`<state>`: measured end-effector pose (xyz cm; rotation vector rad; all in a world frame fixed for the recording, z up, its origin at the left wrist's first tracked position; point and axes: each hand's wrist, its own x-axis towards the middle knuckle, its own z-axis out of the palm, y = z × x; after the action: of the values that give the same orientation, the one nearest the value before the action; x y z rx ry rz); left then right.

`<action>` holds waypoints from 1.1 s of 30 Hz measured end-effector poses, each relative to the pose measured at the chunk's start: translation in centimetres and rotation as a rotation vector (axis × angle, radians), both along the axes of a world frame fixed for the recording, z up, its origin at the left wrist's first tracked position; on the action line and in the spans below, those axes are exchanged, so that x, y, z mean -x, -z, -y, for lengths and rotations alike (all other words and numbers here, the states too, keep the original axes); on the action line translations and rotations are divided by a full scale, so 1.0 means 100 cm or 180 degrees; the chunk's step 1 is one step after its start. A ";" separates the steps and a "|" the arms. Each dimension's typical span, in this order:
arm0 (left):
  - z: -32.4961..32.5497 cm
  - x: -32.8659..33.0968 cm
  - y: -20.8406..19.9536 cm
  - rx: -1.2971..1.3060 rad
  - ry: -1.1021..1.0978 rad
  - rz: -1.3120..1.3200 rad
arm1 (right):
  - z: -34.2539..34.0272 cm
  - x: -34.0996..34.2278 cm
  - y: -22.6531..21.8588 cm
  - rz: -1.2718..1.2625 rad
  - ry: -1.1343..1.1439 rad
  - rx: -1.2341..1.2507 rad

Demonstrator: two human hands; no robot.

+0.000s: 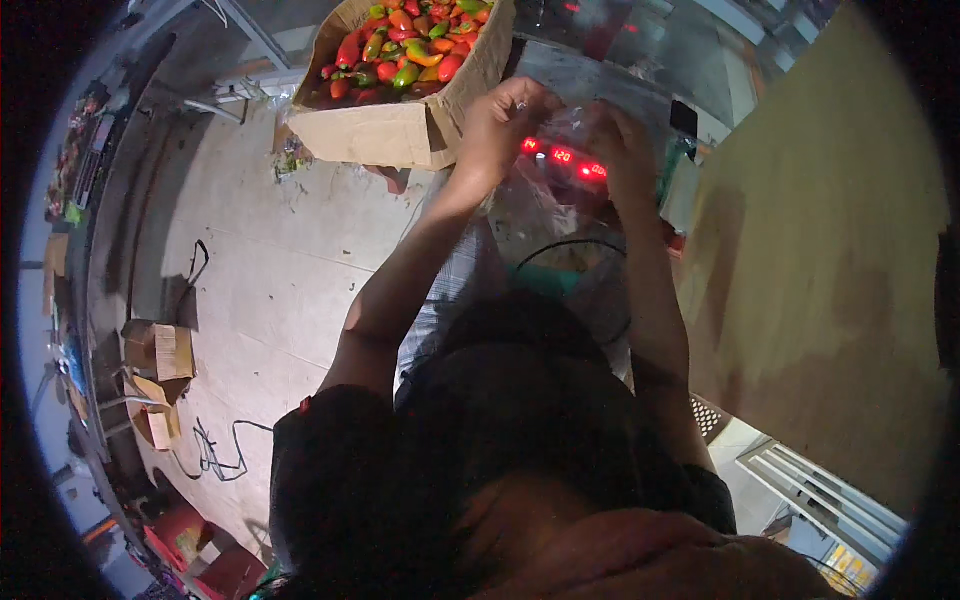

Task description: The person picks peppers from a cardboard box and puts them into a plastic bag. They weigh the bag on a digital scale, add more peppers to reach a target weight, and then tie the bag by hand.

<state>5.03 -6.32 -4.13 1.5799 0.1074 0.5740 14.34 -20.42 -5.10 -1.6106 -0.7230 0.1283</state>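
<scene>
In front of me a digital scale (562, 156) shows glowing red digits. Thin clear plastic, which looks like a bag (572, 122), stretches between my hands over the scale. My left hand (505, 122) has its fingers curled and pinched at the plastic's left edge, close to the corner of a cardboard box. Opposite it, my right hand (622, 148) grips the right edge, its fingertips dim in shadow. The open cardboard box (375, 138) holds a pile of red, green and orange peppers (408, 52). Whether anything lies inside the bag I cannot tell.
A large wooden board (820, 230) rises at my right. A dark phone-like object (684, 118) lies beyond my right hand. On the floor at left are opened cardboard boxes (160, 355), a tangled black cable (215, 455) and a red container (205, 550).
</scene>
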 end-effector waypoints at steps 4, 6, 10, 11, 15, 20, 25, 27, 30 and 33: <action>-0.001 0.005 0.002 0.1593 0.0538 0.0346 | 0.007 -0.006 -0.012 0.0421 -0.0361 0.0262; 0.001 0.009 0.005 0.1693 0.0833 0.0253 | 0.007 0.004 -0.021 0.0454 -0.0390 0.0759; 0.003 0.016 0.004 0.0961 0.0948 -0.0042 | 0.003 0.009 -0.006 0.0354 -0.0179 0.0273; 0.001 0.017 0.003 0.1006 0.0919 -0.0011 | 0.001 0.011 -0.009 0.0317 -0.0222 0.0306; 0.005 0.016 0.002 0.1468 0.0655 0.0333 | 0.004 0.022 -0.021 0.0337 -0.0699 0.0247; 0.020 0.020 -0.008 0.2263 0.0378 0.0163 | 0.007 0.027 -0.028 0.0249 -0.1024 0.0396; 0.013 0.027 0.003 0.1645 0.0392 0.0119 | -0.009 0.020 -0.021 -0.0653 -0.0744 -0.0651; 0.008 0.040 0.009 0.0448 0.0647 -0.0018 | -0.005 0.022 -0.030 -0.1377 -0.0809 -0.0681; 0.001 0.038 0.003 0.1274 0.0379 0.0071 | 0.000 0.019 -0.038 -0.2436 -0.1588 -0.0936; -0.007 0.030 -0.003 0.2120 0.0688 0.0395 | 0.000 0.008 -0.029 -0.2418 -0.2646 -0.0709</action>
<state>2.05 -5.63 -3.78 0.8926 0.0270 0.4060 13.55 -20.41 -2.20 -0.8479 -0.7153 1.1501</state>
